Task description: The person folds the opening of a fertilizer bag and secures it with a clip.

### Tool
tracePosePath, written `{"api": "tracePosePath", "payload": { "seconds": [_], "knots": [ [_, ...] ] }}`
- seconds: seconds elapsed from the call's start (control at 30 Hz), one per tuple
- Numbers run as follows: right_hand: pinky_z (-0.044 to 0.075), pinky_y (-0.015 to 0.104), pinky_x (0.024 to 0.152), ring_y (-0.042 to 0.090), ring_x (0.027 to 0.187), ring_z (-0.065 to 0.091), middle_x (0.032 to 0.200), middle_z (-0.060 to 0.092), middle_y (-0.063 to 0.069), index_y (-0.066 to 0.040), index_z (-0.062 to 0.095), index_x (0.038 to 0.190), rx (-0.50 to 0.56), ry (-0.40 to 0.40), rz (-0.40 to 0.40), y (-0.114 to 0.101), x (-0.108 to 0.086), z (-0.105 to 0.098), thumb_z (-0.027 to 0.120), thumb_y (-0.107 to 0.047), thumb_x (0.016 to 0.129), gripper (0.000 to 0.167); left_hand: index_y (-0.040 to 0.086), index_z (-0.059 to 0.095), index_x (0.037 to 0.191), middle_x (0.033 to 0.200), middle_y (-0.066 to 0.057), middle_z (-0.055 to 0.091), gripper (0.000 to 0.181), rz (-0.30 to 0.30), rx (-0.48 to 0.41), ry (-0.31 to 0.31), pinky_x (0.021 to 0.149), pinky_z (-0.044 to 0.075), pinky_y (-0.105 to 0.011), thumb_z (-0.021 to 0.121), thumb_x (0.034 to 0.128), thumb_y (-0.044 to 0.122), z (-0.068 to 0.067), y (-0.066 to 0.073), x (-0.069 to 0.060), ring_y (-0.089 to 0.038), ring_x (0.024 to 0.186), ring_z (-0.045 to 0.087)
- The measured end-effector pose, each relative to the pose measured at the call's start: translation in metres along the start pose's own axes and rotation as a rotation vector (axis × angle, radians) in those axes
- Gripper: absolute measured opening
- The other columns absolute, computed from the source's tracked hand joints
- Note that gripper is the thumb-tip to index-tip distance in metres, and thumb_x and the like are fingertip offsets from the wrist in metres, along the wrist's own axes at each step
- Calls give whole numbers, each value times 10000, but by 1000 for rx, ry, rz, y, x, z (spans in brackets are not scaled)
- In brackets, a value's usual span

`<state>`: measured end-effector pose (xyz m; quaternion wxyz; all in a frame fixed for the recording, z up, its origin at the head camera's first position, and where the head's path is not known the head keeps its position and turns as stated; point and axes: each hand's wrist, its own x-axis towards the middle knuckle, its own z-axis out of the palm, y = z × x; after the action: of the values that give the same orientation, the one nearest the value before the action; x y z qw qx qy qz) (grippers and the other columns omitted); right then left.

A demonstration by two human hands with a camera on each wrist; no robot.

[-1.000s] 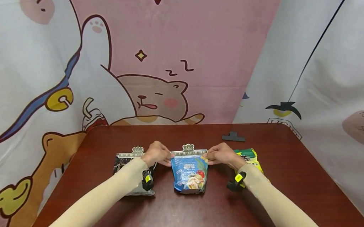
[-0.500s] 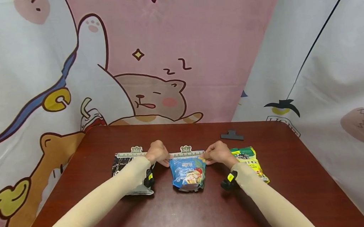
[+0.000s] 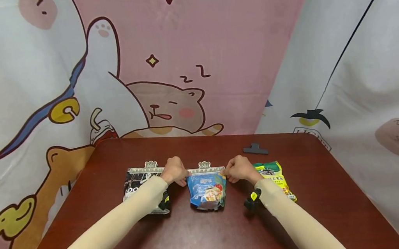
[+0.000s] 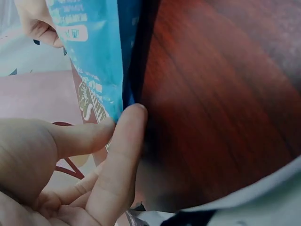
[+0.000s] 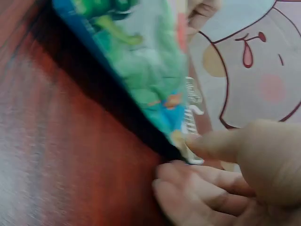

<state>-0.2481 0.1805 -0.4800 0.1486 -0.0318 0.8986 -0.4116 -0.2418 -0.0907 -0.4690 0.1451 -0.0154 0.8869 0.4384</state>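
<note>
Mid-table in the head view lies a blue printed food bag, with a cream piano-key-patterned clip along its top edge. My left hand pinches the bag's top left corner; in the left wrist view thumb and forefinger meet on the blue bag's edge. At the opposite top corner, my right hand pinches the bag near the clip's end. The right wrist view shows thumb and curled fingers at that bag corner. My left forearm partly covers a black bag bearing a similar clip.
A yellow and green bag lies to the right, partly behind my right forearm. Farther back rests a loose dark grey clip. The reddish-brown table meets a cartoon-printed cloth at its far edge.
The blue bag and its clip have shifted slightly left and toward me. Both hands keep their pinch on its top corners. The other bags and the loose clip stay put.
</note>
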Motion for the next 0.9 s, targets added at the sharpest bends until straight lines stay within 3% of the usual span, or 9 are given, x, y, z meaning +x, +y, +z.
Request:
{"api": "tracePosePath", "payload": {
  "seconds": [0.23, 0.47, 0.7, 0.9],
  "knots": [
    [636, 384, 723, 251, 830, 733, 986, 744, 147, -45, 733, 1080, -14, -63, -46, -5, -4, -20, 720, -292, 963, 273, -64, 690, 876, 783, -204, 713, 214, 25, 19, 84, 563, 622, -369, 811, 871, 113, -7, 3, -5, -285, 612, 748],
    [611, 450, 841, 270, 933, 723, 1154, 720, 140, -101, 700, 1219, -72, -53, -52, -5, -14, -41, 696, -447, 968, 428, 42, 706, 1144, 1029, -104, 720, 397, 158, 89, 164, 743, 553, -376, 809, 884, 324, -12, 18, -17, -230, 839, 685],
    [562, 440, 882, 293, 1036, 699, 1285, 673, 113, -166, 669, 1291, -150, -23, -58, 0, -22, -66, 670, -552, 951, 515, 102, 711, 1186, 1046, -79, 740, 430, 219, -80, 128, 760, 567, -355, 782, 900, 415, -5, 35, -30, -203, 884, 715],
    [508, 560, 1018, 363, 1273, 593, 1520, 504, 174, -155, 581, 1416, -157, -52, -36, 12, -29, -92, 635, -638, 935, 684, 148, 692, 1253, 1119, -56, 741, 477, 245, -209, 81, 838, 575, -385, 772, 899, 458, 9, 58, -43, -196, 980, 707]
  ]
}}
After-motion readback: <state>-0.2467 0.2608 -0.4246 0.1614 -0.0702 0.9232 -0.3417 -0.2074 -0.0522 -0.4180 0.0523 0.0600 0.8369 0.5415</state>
